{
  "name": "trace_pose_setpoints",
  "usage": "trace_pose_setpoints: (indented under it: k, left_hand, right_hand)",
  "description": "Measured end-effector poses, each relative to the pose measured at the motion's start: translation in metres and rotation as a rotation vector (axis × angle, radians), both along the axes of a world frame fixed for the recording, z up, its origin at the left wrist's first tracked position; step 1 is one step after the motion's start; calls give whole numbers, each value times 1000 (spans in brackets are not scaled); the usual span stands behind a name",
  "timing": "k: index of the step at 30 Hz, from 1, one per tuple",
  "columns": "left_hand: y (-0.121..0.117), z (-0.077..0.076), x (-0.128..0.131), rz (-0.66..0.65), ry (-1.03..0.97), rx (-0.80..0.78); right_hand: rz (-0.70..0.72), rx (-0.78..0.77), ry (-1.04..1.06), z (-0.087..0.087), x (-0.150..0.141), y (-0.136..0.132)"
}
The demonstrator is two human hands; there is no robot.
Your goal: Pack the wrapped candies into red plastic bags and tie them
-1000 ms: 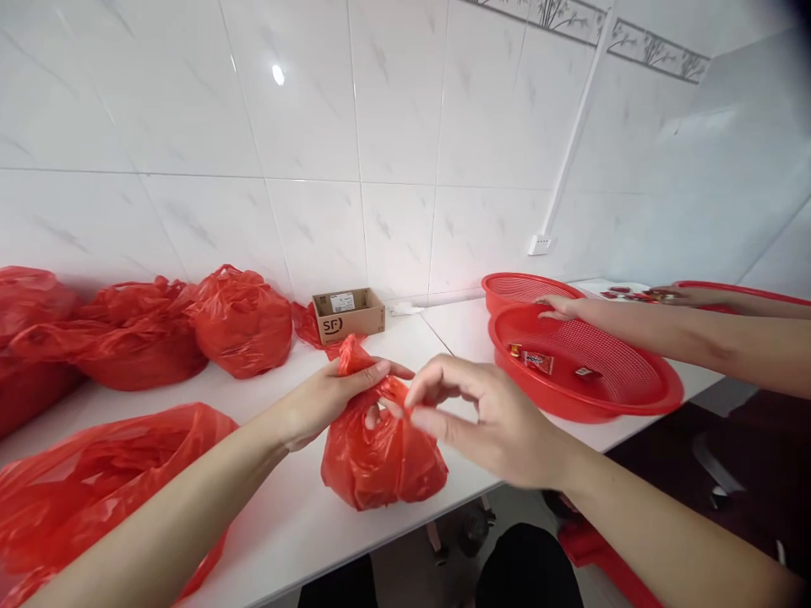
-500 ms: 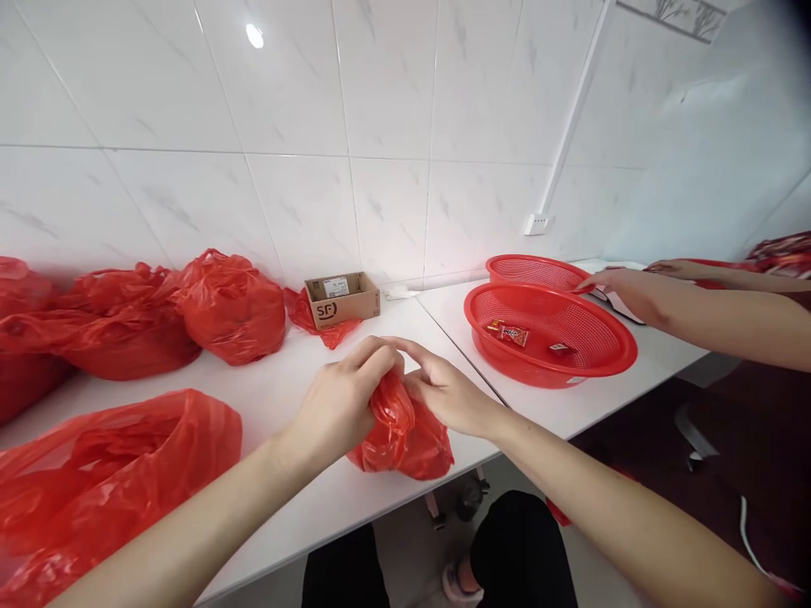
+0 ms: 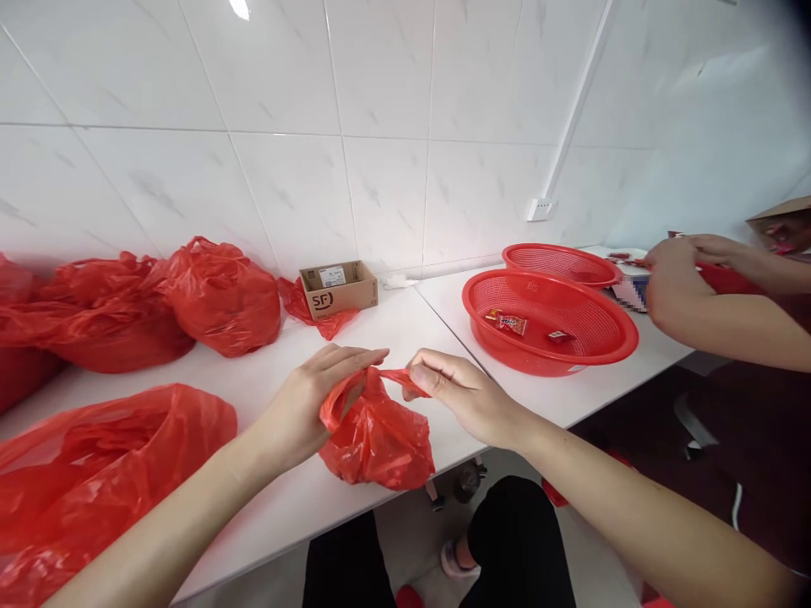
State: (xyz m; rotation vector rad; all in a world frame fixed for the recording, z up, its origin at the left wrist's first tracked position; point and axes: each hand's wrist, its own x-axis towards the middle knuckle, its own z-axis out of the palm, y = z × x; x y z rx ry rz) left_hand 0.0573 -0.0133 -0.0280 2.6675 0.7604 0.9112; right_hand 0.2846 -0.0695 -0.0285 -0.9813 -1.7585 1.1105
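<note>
A small filled red plastic bag (image 3: 380, 439) sits at the front edge of the white table (image 3: 279, 515). My left hand (image 3: 304, 409) holds its gathered top from the left, with a loop of the plastic round the thumb side and the fingers reaching over it. From the right, my right hand (image 3: 465, 393) pinches a twisted strip of the same bag between thumb and fingers and stretches it sideways. The bag's contents do not show through the plastic.
A large open red bag (image 3: 190, 431) lies at front left, with several full red bags (image 3: 221, 295) behind. A cardboard box (image 3: 342, 295) stands near the wall. Right of it, a red basket (image 3: 538, 359) holds small snack packets (image 3: 512, 323). A co-worker's hands (image 3: 677, 262) work at far right.
My hands have moved apart, and a strip of the bag now stretches between them. The bag has shifted slightly left. The co-worker's hands have drawn back from the baskets.
</note>
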Motion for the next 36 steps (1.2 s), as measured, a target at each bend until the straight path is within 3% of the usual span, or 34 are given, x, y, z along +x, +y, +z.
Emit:
trace_pose_setpoints:
  k: [3, 6, 10, 15, 20, 27, 33, 36]
  left_hand:
    - [17, -9, -28, 62, 57, -21]
    - [37, -24, -59, 213, 49, -94]
    - [44, -35, -75, 285, 59, -185]
    - [40, -31, -69, 326, 113, -190]
    - [39, -28, -57, 349, 174, -229]
    - [38, -31, -10, 43, 356, -27]
    - [49, -55, 18, -20, 421, -113]
    - [49, -51, 16, 18, 420, -121]
  right_hand:
    - [-73, 19, -181, -9, 17, -3]
    - [-161, -16, -334, -30, 39, -1]
    - [-190, -39, -388, -45, 53, 1]
    - [-193, -39, -373, -37, 51, -2]
    - [-155, -137, -158, -38, 49, 1]
    - [-92, -118, -48, -46, 41, -2]
    - [-203, -137, 110, -74, 50, -3]
    - [-354, -136, 109, -96, 64, -1]
